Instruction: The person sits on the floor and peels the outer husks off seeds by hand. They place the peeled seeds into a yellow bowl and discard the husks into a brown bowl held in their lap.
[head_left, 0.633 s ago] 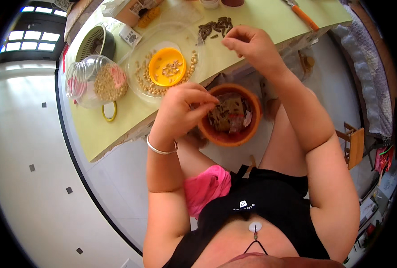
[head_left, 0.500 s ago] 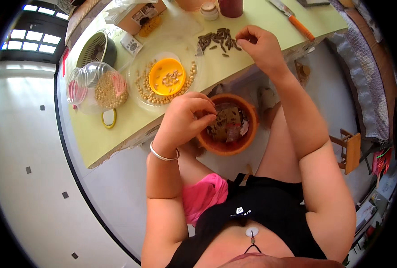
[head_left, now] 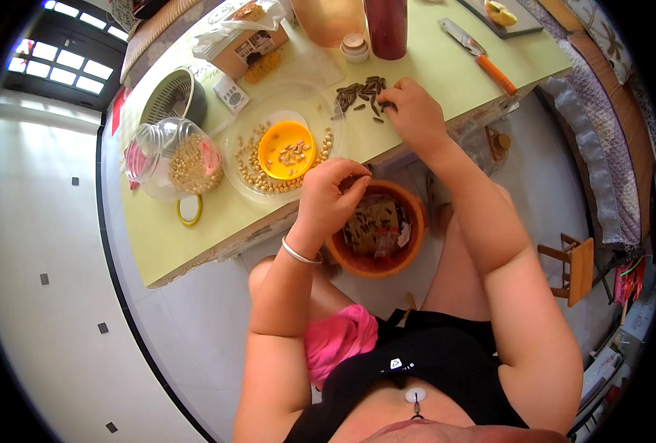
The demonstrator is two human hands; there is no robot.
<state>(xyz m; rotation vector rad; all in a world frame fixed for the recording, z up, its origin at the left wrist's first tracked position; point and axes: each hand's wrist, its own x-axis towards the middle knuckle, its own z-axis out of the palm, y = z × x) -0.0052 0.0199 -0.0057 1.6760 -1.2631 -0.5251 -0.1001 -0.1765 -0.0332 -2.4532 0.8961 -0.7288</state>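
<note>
A small heap of dark striped sunflower seeds (head_left: 359, 94) lies on the pale green table. My right hand (head_left: 415, 114) reaches to the heap's right edge, thumb and fingers pinched on a dark seed at their tips. Over the left rim of an orange-brown bucket (head_left: 376, 267), my left hand (head_left: 331, 198) is closed in a pinch; what lies between its fingertips is too small to make out. Bits of shell and packaging (head_left: 376, 225) lie in the bucket. Left of the heap, a yellow dish (head_left: 287, 166) holds shelled kernels and stands amid round pale nuts on a clear plate (head_left: 243, 190).
A clear jar of pale nuts (head_left: 191, 166) lies beside a green basket (head_left: 184, 100) and a yellow-rimmed lid (head_left: 189, 210). Farther back are a tissue box (head_left: 241, 50), a small jar (head_left: 354, 49), a maroon cup (head_left: 385, 29) and an orange-handled knife (head_left: 496, 74). A wooden stool (head_left: 579, 269) stands at right.
The view has shifted, showing more of the table's far side. My right hand has come closer to the seeds, fingertips now at the heap's edge. My left hand stays pinched near the bucket.
</note>
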